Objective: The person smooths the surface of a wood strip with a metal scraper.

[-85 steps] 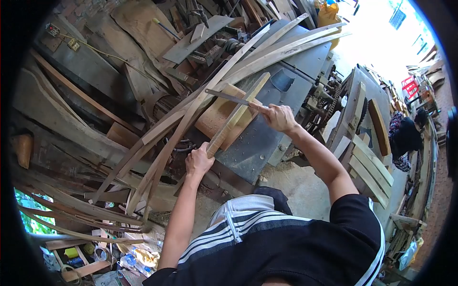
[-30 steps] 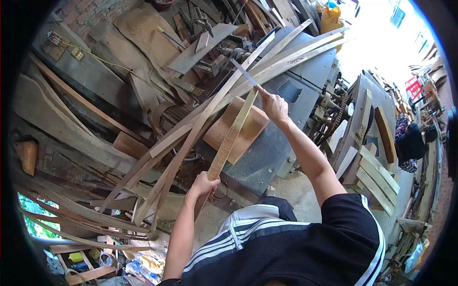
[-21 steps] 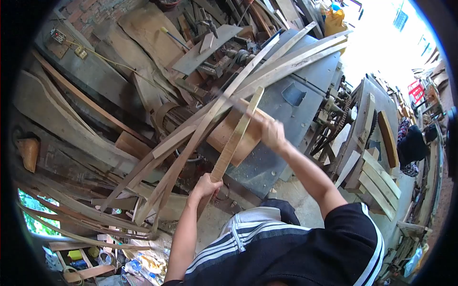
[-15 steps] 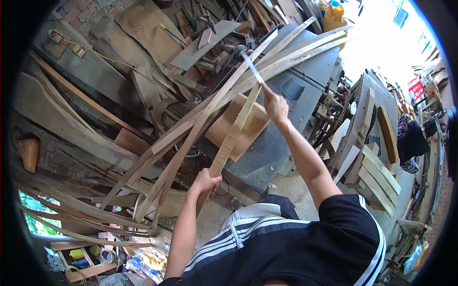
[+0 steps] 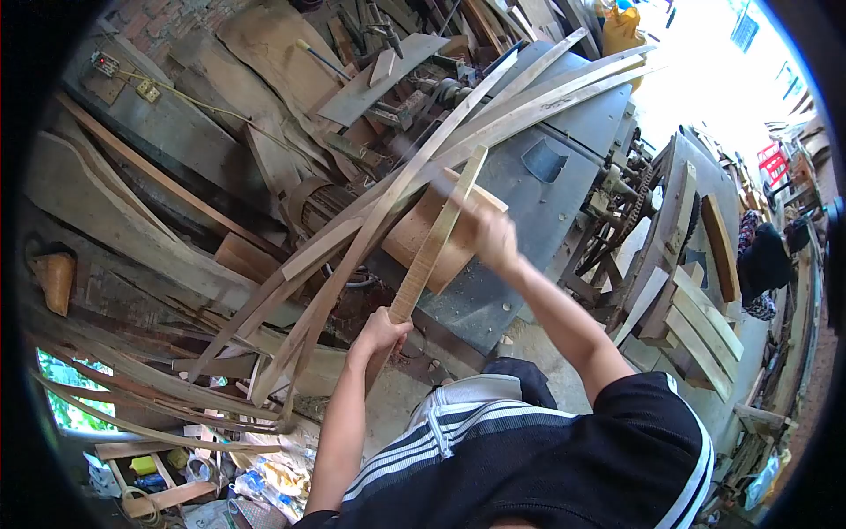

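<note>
My left hand (image 5: 382,333) is wrapped round the lower part of a long, narrow wooden strip (image 5: 425,260), which slants up and away from me. The strip crosses in front of a curved wooden panel (image 5: 414,231) lying on the grey metal machine table (image 5: 551,212). My right hand (image 5: 495,240) is closed, smeared by motion, just right of the strip. From it a long, narrow, pale tool (image 5: 448,186) reaches up and left across the strip. Blur hides the tool's exact kind and whether it touches the wood.
Several long curved wooden strips (image 5: 379,212) lie across the machine table and hang off its left side. A motor (image 5: 315,204) sits beneath them. To the right are a chain drive (image 5: 636,212) and another bench (image 5: 705,181) with wood pieces. Boards (image 5: 273,66) lean at the back left.
My right hand and the tool have come down along the strip, from near its far end towards its middle. The left hand keeps its hold almost unmoved.
</note>
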Demonstrator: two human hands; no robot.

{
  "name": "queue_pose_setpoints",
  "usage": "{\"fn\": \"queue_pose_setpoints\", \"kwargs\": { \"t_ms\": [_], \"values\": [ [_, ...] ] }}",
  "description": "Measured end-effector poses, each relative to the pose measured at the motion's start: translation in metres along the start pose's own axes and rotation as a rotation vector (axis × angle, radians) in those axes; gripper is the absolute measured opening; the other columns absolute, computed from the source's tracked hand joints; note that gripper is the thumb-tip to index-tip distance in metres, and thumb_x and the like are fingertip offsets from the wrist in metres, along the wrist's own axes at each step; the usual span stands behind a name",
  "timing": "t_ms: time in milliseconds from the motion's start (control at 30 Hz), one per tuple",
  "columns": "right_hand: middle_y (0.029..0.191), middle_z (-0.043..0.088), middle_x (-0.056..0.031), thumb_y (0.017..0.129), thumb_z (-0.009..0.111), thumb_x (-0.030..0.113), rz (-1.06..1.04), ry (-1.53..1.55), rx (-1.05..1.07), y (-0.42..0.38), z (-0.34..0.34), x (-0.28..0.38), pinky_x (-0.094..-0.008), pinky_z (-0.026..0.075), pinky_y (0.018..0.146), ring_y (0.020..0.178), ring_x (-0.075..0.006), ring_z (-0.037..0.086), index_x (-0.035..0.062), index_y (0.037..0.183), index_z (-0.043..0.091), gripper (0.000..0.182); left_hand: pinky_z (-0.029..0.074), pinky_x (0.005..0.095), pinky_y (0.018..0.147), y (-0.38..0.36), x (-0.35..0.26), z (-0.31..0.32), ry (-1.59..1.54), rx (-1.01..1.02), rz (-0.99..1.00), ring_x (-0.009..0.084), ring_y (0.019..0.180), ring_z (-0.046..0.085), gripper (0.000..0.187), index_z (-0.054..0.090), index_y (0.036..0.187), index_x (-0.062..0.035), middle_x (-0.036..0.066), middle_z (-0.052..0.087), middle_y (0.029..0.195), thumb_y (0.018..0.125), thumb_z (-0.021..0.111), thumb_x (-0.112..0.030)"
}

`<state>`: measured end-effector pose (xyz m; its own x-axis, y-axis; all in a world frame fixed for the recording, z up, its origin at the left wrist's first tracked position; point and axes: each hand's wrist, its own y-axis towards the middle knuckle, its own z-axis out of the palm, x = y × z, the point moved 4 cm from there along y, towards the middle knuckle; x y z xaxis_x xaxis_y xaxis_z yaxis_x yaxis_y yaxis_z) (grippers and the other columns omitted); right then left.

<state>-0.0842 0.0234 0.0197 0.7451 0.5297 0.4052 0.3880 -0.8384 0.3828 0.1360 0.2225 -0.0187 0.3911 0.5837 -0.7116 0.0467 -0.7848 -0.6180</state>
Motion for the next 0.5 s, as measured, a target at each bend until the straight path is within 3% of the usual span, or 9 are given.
{"fn": "queue_pose_setpoints", "kwargs": {
  "t_ms": [67, 133, 167, 200, 267, 367, 433, 500],
  "values": [
    [0.068, 0.065, -0.0136, 0.094, 0.057, 0.016, -0.062, 0.010, 0.106, -0.021, 0.002, 0.020, -0.0442, 0.056, 0.049, 0.055, -0.0302, 0.067, 0.0384, 0.150, 0.046, 0.061, 0.054, 0.0344, 0.049, -0.001, 0.004, 0.004, 0.001, 0.011, -0.004, 0.0171, 0.053, 0.066, 0.018, 0.069, 0.082, 0.0003, 0.008, 0.066, 0.063, 0.084, 0.069, -0.018],
    [0.067, 0.063, -0.0123, 0.092, 0.061, 0.017, -0.272, 0.036, 0.143, -0.023, -0.001, 0.020, -0.0416, 0.056, 0.048, 0.055, -0.0271, 0.066, 0.0371, 0.153, 0.043, 0.067, 0.054, 0.0347, 0.049, -0.001, 0.003, 0.005, -0.011, -0.014, -0.033, 0.0175, 0.052, 0.065, 0.018, 0.069, 0.082, 0.0005, 0.009, 0.066, 0.063, 0.083, 0.069, -0.017],
    [0.072, 0.066, -0.0138, 0.091, 0.061, 0.017, -0.183, -0.090, 0.104, -0.009, -0.007, 0.004, -0.0423, 0.056, 0.049, 0.057, -0.0284, 0.067, 0.0372, 0.152, 0.043, 0.067, 0.054, 0.0347, 0.049, -0.003, 0.005, 0.005, -0.009, -0.011, -0.038, 0.0175, 0.052, 0.065, 0.018, 0.069, 0.082, 0.0005, 0.009, 0.066, 0.063, 0.083, 0.069, -0.017],
    [0.077, 0.069, -0.0157, 0.094, 0.058, 0.018, -0.140, 0.131, -0.028, 0.009, -0.010, -0.019, -0.0447, 0.056, 0.051, 0.061, -0.0310, 0.069, 0.0377, 0.150, 0.047, 0.060, 0.054, 0.0349, 0.049, -0.003, 0.006, 0.005, -0.014, -0.023, -0.034, 0.0176, 0.052, 0.065, 0.018, 0.069, 0.083, 0.0008, 0.009, 0.066, 0.063, 0.083, 0.069, -0.017],
    [0.080, 0.071, -0.0174, 0.100, 0.050, 0.023, 0.094, -0.011, 0.040, 0.050, -0.019, -0.045, -0.0480, 0.056, 0.055, 0.070, -0.0377, 0.071, 0.0385, 0.146, 0.050, 0.049, 0.055, 0.0350, 0.049, -0.002, 0.001, 0.006, -0.021, -0.035, -0.025, 0.0178, 0.052, 0.065, 0.018, 0.068, 0.083, 0.0011, 0.009, 0.066, 0.062, 0.083, 0.069, -0.017],
    [0.077, 0.070, -0.0176, 0.100, 0.049, 0.020, 0.181, 0.008, -0.039, 0.048, -0.012, -0.036, -0.0481, 0.056, 0.054, 0.065, -0.0370, 0.070, 0.0386, 0.147, 0.050, 0.051, 0.055, 0.0353, 0.049, -0.006, -0.006, 0.005, -0.027, -0.028, -0.038, 0.0178, 0.052, 0.066, 0.020, 0.068, 0.083, 0.0016, 0.009, 0.066, 0.062, 0.083, 0.070, -0.018],
    [0.075, 0.068, -0.0175, 0.095, 0.053, 0.013, -0.015, 0.172, -0.129, 0.005, 0.005, -0.017, -0.0480, 0.056, 0.055, 0.065, -0.0351, 0.069, 0.0373, 0.147, 0.050, 0.057, 0.055, 0.0351, 0.049, -0.004, -0.002, 0.005, 0.000, -0.033, -0.050, 0.0175, 0.052, 0.066, 0.019, 0.068, 0.084, 0.0013, 0.008, 0.066, 0.063, 0.083, 0.070, -0.018],
    [0.075, 0.067, -0.0173, 0.090, 0.059, 0.011, -0.116, 0.122, 0.117, -0.031, -0.004, 0.023, -0.0471, 0.057, 0.055, 0.065, -0.0340, 0.069, 0.0356, 0.148, 0.049, 0.064, 0.055, 0.0351, 0.049, -0.002, 0.002, 0.005, -0.026, -0.021, -0.060, 0.0173, 0.053, 0.066, 0.018, 0.069, 0.085, 0.0010, 0.008, 0.066, 0.063, 0.083, 0.070, -0.017]
  ]
}}
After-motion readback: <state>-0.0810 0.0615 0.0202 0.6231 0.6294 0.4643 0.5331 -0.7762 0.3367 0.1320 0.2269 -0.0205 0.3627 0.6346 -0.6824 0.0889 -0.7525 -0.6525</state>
